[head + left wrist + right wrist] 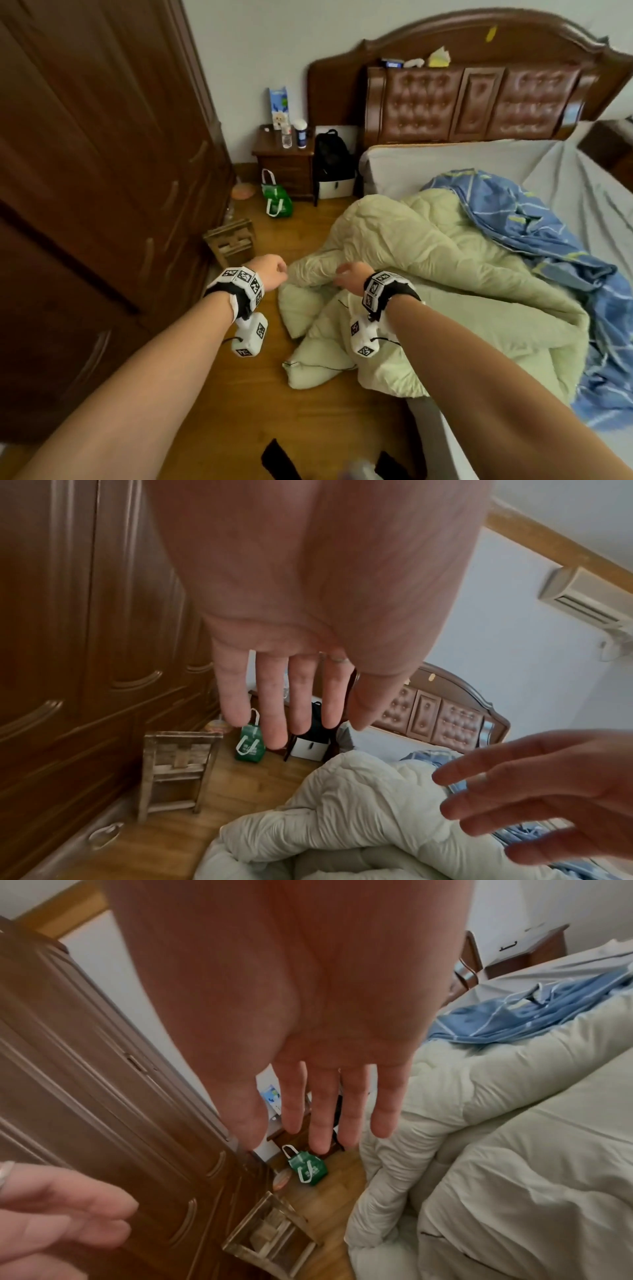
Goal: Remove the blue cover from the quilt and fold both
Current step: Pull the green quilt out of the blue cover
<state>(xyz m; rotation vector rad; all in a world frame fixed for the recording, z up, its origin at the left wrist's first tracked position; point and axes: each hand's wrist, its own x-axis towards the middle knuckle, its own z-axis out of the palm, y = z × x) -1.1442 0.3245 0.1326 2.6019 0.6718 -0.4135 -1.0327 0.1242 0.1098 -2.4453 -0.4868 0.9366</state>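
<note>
Your left hand (270, 274) and right hand (352, 279), fingers straight and holding nothing, hover at frame centre above the pale green quilt (428, 274). The blue cover (534, 233) lies rumpled at right on the bed (445, 157).

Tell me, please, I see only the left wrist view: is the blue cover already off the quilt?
Observer: Yes. The head view shows the blue cover crumpled on the bed beside the quilt, not round it.
Operator: Does the quilt lie all on the bed?
Observer: No. One end hangs over the bed's edge, down toward the wooden floor.
Operator: Does the right hand hold anything?
Observer: No. The right wrist view shows the right hand with straight fingers, holding nothing.
</note>
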